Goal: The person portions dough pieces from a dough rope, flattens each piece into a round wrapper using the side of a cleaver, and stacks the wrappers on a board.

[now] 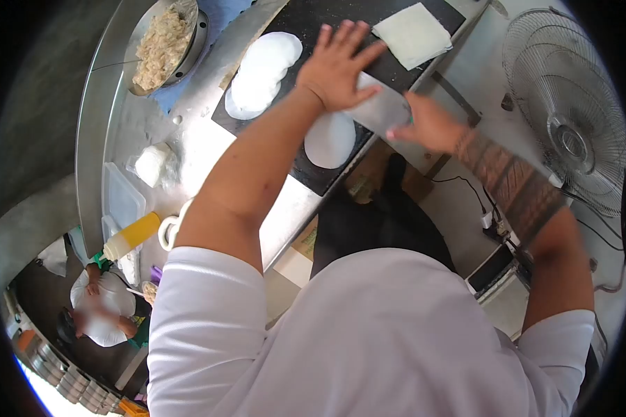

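My left hand (337, 66) lies palm down with spread fingers over the dark board (320, 179), its heel and thumb at a broad flat metal blade (382, 108). Thumb and fingers of my right hand (431, 124) grip the other end of that blade, at the board's near edge. Beside the blade, partly under it, is a thin round white sheet (330, 141). Several more round white sheets (257, 73) overlap to the left of my left hand. A stack of square pale sheets (414, 35) sits at the board's far right.
A metal bowl (200, 45) of pale chunky filling stands on a blue cloth (222, 17). On the steel counter (146, 128) are a plastic bag (153, 165), a clear container (124, 194) and a yellow bottle (133, 235). A fan (574, 142) is at right; another person (103, 306) is lower left.
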The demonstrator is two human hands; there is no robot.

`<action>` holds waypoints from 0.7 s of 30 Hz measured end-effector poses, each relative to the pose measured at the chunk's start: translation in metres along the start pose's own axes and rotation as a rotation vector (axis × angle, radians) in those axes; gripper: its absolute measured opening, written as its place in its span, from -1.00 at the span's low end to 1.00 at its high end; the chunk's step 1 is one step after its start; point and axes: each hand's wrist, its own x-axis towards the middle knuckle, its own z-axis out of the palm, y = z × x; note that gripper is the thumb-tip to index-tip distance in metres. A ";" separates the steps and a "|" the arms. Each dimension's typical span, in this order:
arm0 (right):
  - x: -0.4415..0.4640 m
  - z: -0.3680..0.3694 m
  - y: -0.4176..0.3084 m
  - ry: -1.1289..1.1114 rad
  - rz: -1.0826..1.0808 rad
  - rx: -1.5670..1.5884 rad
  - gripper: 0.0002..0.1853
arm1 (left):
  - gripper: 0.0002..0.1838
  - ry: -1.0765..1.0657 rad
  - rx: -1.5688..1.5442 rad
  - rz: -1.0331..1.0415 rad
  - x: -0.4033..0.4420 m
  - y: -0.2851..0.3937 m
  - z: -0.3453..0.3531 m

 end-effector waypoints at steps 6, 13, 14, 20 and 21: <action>0.034 -0.016 -0.028 0.009 -0.061 -0.157 -0.36 | -0.44 0.211 -0.015 -0.405 -0.013 -0.034 -0.035; -0.093 -0.003 0.018 -0.180 0.050 -0.018 -0.38 | -0.26 -0.798 -0.752 -0.952 -0.051 0.034 -0.086; -0.101 -0.015 0.006 -0.244 0.115 -0.038 -0.37 | -0.24 -0.732 -0.802 -1.048 -0.056 0.053 -0.089; -0.096 -0.023 0.021 -0.059 0.102 0.043 -0.38 | -0.71 -0.131 -0.656 -1.135 -0.123 0.057 -0.043; -0.082 -0.020 0.025 0.011 0.075 0.037 -0.38 | -0.71 -0.085 -0.776 -1.210 -0.122 0.059 -0.048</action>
